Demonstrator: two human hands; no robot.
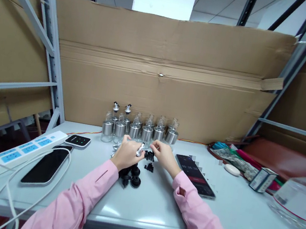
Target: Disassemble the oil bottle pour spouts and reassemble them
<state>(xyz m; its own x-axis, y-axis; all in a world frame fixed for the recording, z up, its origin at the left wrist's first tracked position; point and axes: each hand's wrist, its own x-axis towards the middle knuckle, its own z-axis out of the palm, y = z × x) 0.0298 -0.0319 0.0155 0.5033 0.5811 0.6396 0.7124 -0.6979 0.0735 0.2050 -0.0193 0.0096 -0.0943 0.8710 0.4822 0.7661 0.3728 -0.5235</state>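
The small silver spout piece (140,149) is in my left hand (125,153), clamped between thumb and fingers and poking out on the side toward my other hand. My right hand (165,157) is near it, thumb and forefinger drawn close together; I cannot tell whether they have anything between them. Small black pieces (149,167) lie in two little clusters between my hands, the farther one just beside my right fingertips. On the near side of my left fingers, partly hidden under the hand, is a heap of round black parts (135,181). Loose silver parts (115,146) show just past its outer edge.

Beyond my fingers, the glass bottles with metal sleeves (147,133) stand upright in rows; two at the back left carry silver spouts (128,108). Right of my right wrist lies a dark phone (197,179), its screen lit. Farther right are a white oval object (231,170), a small box (262,180) and a clear plastic jar (296,197). Well left of my left fingers are a small black-faced device (78,141), another phone (46,167) and a white power strip (19,152). Behind the bottles rises a cardboard panel (167,39).
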